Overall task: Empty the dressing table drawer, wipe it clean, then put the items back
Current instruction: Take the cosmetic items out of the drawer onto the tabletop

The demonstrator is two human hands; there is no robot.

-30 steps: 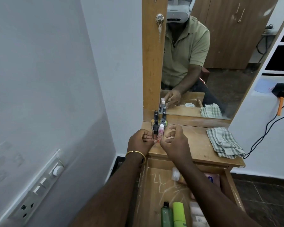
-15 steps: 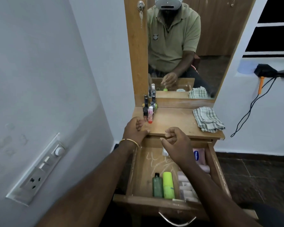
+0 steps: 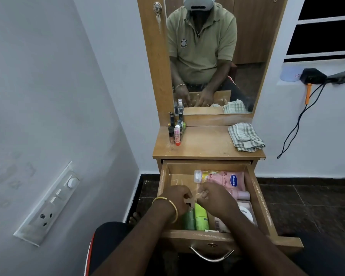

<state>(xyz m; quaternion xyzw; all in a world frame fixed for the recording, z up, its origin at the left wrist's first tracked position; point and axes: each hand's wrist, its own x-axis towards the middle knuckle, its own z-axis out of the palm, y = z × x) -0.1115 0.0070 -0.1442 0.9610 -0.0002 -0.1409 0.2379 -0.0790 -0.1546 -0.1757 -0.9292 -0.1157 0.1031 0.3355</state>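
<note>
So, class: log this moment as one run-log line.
phase: emptying | drawer: open, bottles inside | left hand, right hand: in drawer, grip unclear | small bottles, cloth: on tabletop

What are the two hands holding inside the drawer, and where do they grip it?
Both the left hand and right hand have curled fingers low in the drawer, above the green bottles. Whether they pinch anything cannot be told.
</note>
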